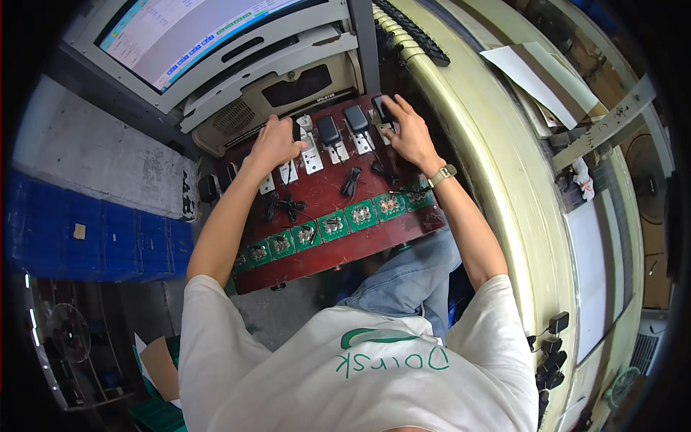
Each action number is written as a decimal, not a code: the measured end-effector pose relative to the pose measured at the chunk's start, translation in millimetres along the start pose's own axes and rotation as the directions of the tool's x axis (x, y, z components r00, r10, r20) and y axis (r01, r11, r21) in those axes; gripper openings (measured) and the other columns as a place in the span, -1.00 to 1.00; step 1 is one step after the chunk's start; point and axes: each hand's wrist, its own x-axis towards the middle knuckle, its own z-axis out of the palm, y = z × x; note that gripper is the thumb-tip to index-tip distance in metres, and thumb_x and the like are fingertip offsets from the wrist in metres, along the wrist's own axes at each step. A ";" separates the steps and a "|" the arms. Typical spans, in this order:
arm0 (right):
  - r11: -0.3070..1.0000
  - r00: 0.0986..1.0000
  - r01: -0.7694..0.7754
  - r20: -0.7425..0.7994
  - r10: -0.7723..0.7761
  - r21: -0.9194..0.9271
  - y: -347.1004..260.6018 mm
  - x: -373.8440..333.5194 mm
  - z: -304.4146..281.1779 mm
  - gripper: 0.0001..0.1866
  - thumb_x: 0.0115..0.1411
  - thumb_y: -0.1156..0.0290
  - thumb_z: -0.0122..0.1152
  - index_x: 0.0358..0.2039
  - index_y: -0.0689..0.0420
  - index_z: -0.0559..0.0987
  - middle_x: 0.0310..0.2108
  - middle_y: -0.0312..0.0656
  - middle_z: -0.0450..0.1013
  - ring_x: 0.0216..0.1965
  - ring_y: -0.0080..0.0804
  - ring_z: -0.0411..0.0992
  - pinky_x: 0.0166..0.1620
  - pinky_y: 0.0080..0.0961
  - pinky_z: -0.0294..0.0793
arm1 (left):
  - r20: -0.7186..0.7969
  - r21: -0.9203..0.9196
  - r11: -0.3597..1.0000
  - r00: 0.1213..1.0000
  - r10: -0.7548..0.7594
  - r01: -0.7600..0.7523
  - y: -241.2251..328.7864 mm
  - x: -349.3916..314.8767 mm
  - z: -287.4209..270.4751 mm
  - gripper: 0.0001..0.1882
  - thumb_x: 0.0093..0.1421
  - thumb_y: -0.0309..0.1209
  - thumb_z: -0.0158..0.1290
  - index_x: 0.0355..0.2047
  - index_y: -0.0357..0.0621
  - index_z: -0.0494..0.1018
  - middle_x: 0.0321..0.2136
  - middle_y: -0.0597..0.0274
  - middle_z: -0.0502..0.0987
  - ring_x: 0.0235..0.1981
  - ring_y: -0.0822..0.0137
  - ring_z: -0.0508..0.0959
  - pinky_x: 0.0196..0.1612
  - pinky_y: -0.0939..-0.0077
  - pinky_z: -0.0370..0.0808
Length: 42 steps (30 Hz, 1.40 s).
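My left hand (pixel 276 149) is closed round a black power adapter (pixel 296 130), mostly hidden by the fingers, over the row of metal socket plates. Beside it, one socket plate (pixel 311 155) carries no adapter. Two more black adapters, a middle one (pixel 328 130) and another (pixel 355 119), stand upright on their plates. At the row's right end, my right hand (pixel 412 137), with a watch on its wrist, grips a black adapter (pixel 380 109) between thumb and fingers. Bundled black cables (pixel 350 182) lie on the red bench (pixel 327 263), before a row of green circuit boards (pixel 361 214).
Behind the bench stand a beige instrument (pixel 234 119) and a monitor (pixel 187 32). A pale conveyor edge (pixel 497 194) runs along the right, with several black adapters (pixel 553 360) farther down. Blue bins (pixel 108 234) stand left; more black adapters (pixel 209 189) sit by the bench's left side.
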 end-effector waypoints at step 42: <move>0.312 0.491 -0.869 0.600 0.632 0.383 22.6 -127.6 -98.1 -0.72 0.30 0.26 0.44 -0.43 0.21 0.70 -0.51 -0.19 0.60 -0.49 -0.45 0.54 -0.37 -0.58 0.51 | 0.550 -0.778 -0.200 0.799 0.243 0.596 123.1 -120.7 70.1 -0.78 0.44 -0.48 0.18 0.00 -0.37 0.63 -0.10 0.01 0.69 -0.27 0.47 0.56 -0.19 0.66 0.52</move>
